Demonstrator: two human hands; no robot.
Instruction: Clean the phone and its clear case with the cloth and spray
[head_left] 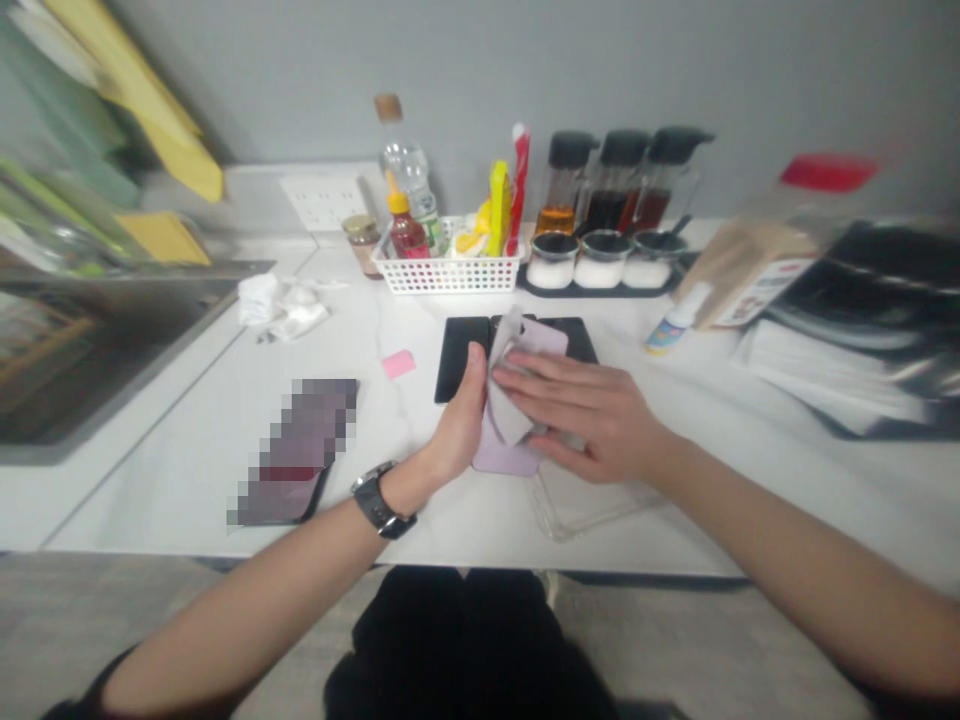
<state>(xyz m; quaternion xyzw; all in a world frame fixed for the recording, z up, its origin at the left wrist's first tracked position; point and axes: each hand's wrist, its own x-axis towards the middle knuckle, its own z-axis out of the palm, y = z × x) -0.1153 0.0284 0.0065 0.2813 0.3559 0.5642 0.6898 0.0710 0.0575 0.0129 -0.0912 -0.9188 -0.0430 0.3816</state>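
The left hand (456, 415) stands on edge, thumb raised, pressing against the side of a lilac case (504, 458) and a grey cloth (507, 385). The right hand (585, 415) lies almost flat over the cloth, fingers together, so the hands are close and clamp cloth and case between them. The case sits above the white counter (150, 480), between a black slab (461, 355) and a clear tray (592, 505).
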